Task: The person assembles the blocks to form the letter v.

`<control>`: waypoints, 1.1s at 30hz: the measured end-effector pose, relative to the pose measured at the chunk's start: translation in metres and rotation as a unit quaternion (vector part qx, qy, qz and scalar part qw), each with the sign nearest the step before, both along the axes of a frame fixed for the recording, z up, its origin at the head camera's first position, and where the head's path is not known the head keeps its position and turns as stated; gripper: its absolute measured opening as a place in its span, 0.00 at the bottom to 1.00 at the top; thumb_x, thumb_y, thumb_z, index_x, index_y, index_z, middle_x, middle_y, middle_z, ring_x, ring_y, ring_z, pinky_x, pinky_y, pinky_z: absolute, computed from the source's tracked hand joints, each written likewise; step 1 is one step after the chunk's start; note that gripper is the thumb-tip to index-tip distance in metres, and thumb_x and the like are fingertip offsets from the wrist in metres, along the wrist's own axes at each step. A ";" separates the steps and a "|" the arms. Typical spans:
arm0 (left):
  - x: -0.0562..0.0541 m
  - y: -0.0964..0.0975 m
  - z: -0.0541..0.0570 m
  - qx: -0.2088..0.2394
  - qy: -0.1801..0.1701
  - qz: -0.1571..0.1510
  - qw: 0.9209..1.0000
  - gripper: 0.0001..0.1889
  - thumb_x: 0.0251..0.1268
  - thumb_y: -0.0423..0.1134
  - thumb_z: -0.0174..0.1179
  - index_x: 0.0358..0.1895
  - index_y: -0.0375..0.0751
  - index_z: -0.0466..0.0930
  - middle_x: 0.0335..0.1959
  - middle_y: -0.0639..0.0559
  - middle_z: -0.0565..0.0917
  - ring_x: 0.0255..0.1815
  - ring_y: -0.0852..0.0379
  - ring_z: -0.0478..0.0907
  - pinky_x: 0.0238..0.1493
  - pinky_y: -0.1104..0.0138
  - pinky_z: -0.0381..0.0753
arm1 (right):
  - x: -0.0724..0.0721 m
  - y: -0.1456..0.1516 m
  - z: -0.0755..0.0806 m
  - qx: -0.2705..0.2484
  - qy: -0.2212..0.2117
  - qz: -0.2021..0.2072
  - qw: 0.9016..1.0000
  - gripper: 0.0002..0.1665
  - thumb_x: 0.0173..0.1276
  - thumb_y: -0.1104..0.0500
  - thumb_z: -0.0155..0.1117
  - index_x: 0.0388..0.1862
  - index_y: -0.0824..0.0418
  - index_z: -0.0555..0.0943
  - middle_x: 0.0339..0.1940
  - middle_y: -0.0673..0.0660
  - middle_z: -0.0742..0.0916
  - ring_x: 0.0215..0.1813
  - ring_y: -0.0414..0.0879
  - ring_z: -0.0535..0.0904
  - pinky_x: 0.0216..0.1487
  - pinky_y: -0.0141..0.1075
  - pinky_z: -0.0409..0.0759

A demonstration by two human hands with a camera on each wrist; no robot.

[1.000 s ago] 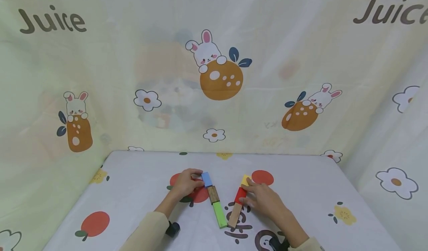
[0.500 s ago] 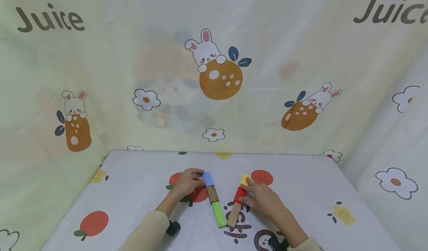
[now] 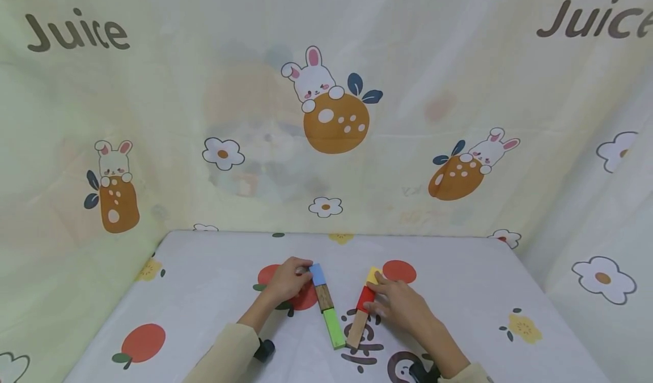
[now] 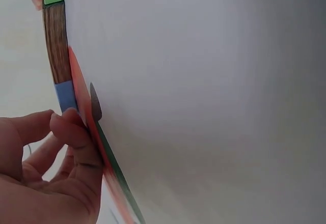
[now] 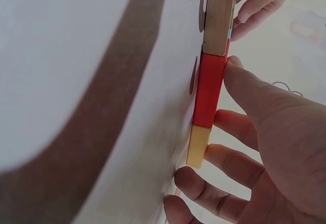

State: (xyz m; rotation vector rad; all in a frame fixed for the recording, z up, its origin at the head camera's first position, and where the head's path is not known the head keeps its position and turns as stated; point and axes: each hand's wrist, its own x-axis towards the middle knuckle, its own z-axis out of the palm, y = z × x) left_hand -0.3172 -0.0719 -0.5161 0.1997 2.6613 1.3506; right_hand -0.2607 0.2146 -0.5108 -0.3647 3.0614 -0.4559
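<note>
Two slanting rows of wooden blocks lie on the table, their near ends close together in a V. The left row has a blue block (image 3: 317, 274), a brown wood-grain block (image 3: 323, 297) and a green block (image 3: 334, 328). The right row has a yellow block (image 3: 374, 275), a red block (image 3: 366, 299) and a plain wood block (image 3: 357, 329). My left hand (image 3: 288, 280) holds the far end of the blue block with bent thumb and forefinger. My right hand (image 3: 403, 305) has spread fingertips against the red and yellow blocks.
A white tablecloth (image 3: 204, 292) with printed fruit and flowers covers the table. Behind it hangs a printed curtain (image 3: 265, 43), which also closes off both sides. A small black device (image 3: 264, 349) sits at the left wrist.
The blue block and the left hand have shifted slightly to the right, bringing the blue block more in line with the brown one. The right hand stays on its row.
</note>
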 end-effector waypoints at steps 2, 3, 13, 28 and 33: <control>0.001 0.001 0.000 -0.007 0.009 -0.007 1.000 0.19 0.78 0.37 0.60 0.68 0.38 0.81 0.65 0.37 0.79 0.28 0.57 0.78 0.30 0.67 0.81 | 0.000 0.000 0.001 0.000 -0.001 -0.001 1.000 0.32 0.66 0.42 0.77 0.67 0.51 0.86 0.76 0.62 0.80 0.72 0.67 0.79 0.66 0.64 0.82; 0.001 0.001 0.001 -0.007 0.010 -0.009 1.000 0.19 0.79 0.37 0.60 0.68 0.38 0.81 0.65 0.37 0.79 0.29 0.57 0.78 0.30 0.67 0.82 | 0.001 0.000 0.001 0.001 -0.002 -0.002 1.000 0.32 0.66 0.42 0.77 0.67 0.51 0.86 0.77 0.62 0.80 0.72 0.67 0.79 0.66 0.64 0.82; 0.001 -0.005 0.004 0.002 -0.011 -0.015 1.000 0.25 0.79 0.40 0.60 0.74 0.37 0.74 0.67 0.36 0.78 0.48 0.51 0.81 0.38 0.64 0.86 | -0.002 -0.006 0.004 0.011 -0.009 0.002 1.000 0.31 0.68 0.43 0.75 0.67 0.52 0.85 0.77 0.62 0.80 0.73 0.67 0.78 0.66 0.64 0.82; 0.041 -0.019 0.019 -0.109 0.127 0.002 0.986 0.25 0.76 0.40 0.63 0.71 0.33 0.75 0.63 0.32 0.80 0.60 0.38 0.82 0.57 0.45 0.88 | 0.004 -0.006 0.005 0.039 0.008 0.018 0.999 0.32 0.71 0.43 0.73 0.68 0.57 0.83 0.77 0.70 0.76 0.72 0.70 0.78 0.64 0.64 0.83; 0.057 -0.023 0.017 -0.177 0.187 -0.001 0.966 0.26 0.75 0.42 0.63 0.70 0.34 0.75 0.65 0.33 0.79 0.64 0.35 0.80 0.60 0.41 0.86 | 0.006 -0.003 0.003 0.019 0.001 0.015 1.000 0.34 0.72 0.41 0.71 0.71 0.56 0.81 0.77 0.69 0.77 0.73 0.69 0.77 0.68 0.62 0.81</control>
